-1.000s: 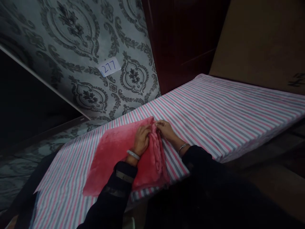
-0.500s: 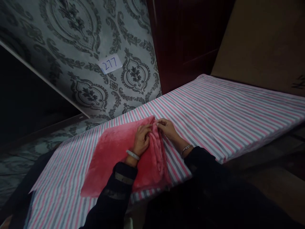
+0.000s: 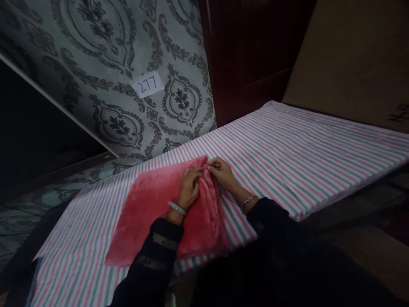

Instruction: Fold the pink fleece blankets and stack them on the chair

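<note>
A folded plush red-pink blanket (image 3: 147, 209) lies on a striped sheet, its right side gathered into several thick layers. My left hand (image 3: 189, 189), with a pale bangle at the wrist, rests on top of it, fingers and thumb closed on the cloth beside the fold. At the far end of the layered edge, my right hand (image 3: 223, 172) pinches the blanket's corner between thumb and fingers; a thin metal bangle circles that wrist. The fingertips of both hands nearly meet there. Dark sleeves cover both forearms.
The pink, grey and white striped sheet (image 3: 287, 157) covers the raised surface beneath. Behind stands a patterned wall (image 3: 128, 55) bearing a paper label (image 3: 148, 85) marked 277. A dark red panel (image 3: 246, 51), a cardboard sheet (image 3: 351, 59) and a black panel (image 3: 41, 128) border the space.
My right hand has shifted slightly left at the blanket's corner, closer to my left fingertips. The left hand and the blanket have hardly moved.
</note>
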